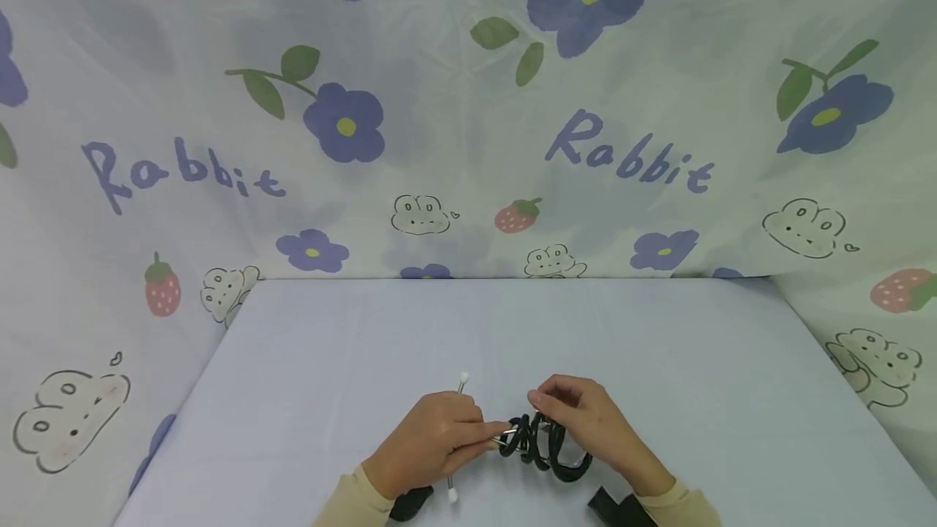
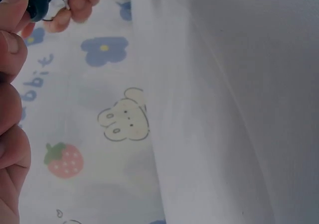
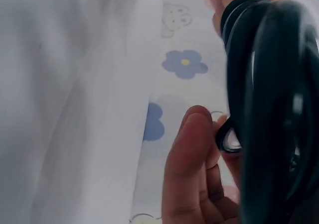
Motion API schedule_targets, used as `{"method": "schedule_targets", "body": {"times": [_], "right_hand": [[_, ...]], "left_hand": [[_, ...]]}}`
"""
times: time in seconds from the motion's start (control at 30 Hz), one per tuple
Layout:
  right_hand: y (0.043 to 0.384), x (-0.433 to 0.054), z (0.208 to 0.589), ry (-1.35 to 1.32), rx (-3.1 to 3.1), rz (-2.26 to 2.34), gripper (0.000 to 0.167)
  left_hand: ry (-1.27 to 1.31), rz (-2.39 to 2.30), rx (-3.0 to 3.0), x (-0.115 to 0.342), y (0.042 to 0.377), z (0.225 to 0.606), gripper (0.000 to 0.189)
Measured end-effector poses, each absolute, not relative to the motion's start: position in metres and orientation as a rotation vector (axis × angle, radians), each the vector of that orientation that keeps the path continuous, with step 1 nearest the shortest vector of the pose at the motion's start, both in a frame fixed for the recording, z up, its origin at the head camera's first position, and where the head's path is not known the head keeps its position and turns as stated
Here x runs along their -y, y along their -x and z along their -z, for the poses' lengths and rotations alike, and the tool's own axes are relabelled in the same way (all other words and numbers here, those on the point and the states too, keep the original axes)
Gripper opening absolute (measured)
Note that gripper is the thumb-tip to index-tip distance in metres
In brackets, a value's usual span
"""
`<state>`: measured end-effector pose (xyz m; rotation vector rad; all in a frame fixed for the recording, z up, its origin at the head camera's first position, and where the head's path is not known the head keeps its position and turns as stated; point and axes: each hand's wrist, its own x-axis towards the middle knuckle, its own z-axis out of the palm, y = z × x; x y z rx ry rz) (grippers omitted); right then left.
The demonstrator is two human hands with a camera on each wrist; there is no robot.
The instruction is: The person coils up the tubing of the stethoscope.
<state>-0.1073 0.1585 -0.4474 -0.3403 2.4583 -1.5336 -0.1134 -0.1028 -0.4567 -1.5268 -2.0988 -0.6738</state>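
White tabletop (image 1: 351,340), rabbit-print cloth (image 1: 454,137) behind. Left hand (image 1: 442,436) grips white-tipped metal rod (image 1: 464,379); black cord (image 1: 573,475) coiled just rightward, right hand (image 1: 591,421) pinching it. Loose coils could slip if pinch relaxes.

Black cord (image 1: 525,442), smooth and rubbery-looking with a soft gloss, loops about shiny silver metal (image 1: 503,435). A thin metallic-looking rod (image 1: 450,482) has matt white tips (image 1: 464,378). The white tablecloth (image 1: 476,324) looks matt and smooth; the printed backdrop (image 1: 461,112), creased cloth.
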Motion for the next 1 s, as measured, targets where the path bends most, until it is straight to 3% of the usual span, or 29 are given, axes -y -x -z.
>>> {"method": "schedule_targets", "body": {"times": [0.27,0.43,0.57,0.8,1.0], "right_hand": [[0.105,-0.162,0.449,0.772,-2.759,1.295,0.027],[0.109,-0.170,0.446,1.022,-2.705,1.170,0.038],[0.109,-0.173,0.445,1.058,-2.691,1.166,0.045],[0.108,-0.173,0.448,1.147,-2.699,1.212,0.030],[0.107,-0.173,0.447,1.097,-2.569,1.321,0.042]], "left_hand": [[1.522,0.720,2.132,0.104,0.114,0.455,0.024],[1.501,0.757,2.195,0.104,0.112,0.455,0.022],[1.478,0.802,2.246,0.105,0.111,0.454,0.022],[1.476,0.787,2.214,0.108,0.114,0.454,0.024],[1.404,0.794,2.254,0.112,0.116,0.456,0.023]]}}
